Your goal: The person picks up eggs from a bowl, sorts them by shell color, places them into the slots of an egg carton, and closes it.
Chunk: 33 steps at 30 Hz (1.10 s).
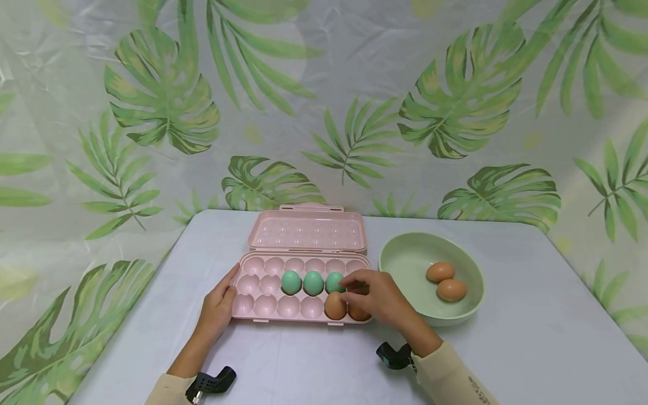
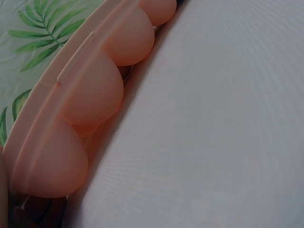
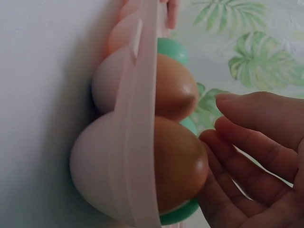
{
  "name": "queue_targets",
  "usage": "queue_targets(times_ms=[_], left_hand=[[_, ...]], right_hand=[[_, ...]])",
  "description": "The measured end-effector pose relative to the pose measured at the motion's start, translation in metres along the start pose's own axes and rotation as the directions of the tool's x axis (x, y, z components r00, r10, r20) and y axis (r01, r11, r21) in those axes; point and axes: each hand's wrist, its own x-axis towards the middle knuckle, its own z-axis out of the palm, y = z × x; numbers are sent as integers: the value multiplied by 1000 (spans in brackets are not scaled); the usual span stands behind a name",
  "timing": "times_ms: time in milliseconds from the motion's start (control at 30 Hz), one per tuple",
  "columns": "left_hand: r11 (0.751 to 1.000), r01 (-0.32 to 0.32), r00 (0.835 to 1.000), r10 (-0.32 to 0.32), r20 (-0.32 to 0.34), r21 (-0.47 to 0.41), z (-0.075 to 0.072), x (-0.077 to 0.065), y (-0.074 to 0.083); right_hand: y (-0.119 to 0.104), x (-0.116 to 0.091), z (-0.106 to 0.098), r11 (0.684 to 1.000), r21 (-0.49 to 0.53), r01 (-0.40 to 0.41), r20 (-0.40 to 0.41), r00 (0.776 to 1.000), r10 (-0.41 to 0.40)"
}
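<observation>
Nearest of all, on the near side of the pink egg carton (image 1: 288,307), come two beige sleeves (image 1: 169,391) and two black wrist devices (image 1: 217,381), over the white worktop (image 1: 314,363). The left hand (image 1: 219,306) holds the carton's left end, its thumb against the side and its fingers reaching along and under the edge (the wrist view shows only a sliver of them). The right hand (image 1: 377,293) hovers over the carton's right end, palm downward, fingers gently bent and a moderate gap between thumb and fingertips, with nothing pinched between them. Its fingertips come right up to the brown eggs; I cannot tell whether they touch.

Those two brown eggs (image 1: 335,306) sit side by side in the carton's near row, in the two cups at the right end. Just to the right of the carton stands a pale green bowl (image 1: 406,264), with two more brown eggs (image 1: 452,290) lying together inside, towards the side away from the carton. In the carton's middle row, three green eggs (image 1: 313,283) fill neighbouring cups, the rightmost partly behind the right hand. At the carton's far edge its lid (image 1: 307,229) lies folded back, and beyond everything hangs a leaf-patterned backdrop (image 1: 364,67).
</observation>
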Motion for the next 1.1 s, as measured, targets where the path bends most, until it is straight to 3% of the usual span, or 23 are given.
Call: queue_targets(times_ms=[533, 1100], left_hand=[[1000, -12, 1000, 12, -2, -8, 0, 1, -1], [1000, -14, 1000, 14, -7, 3, 1, 0, -1]], right_hand=[[-1, 2, -11, 1000, -10, -20, -19, 1000, 20], [1, 1, -39, 997, 8, -74, -73, 995, 74]])
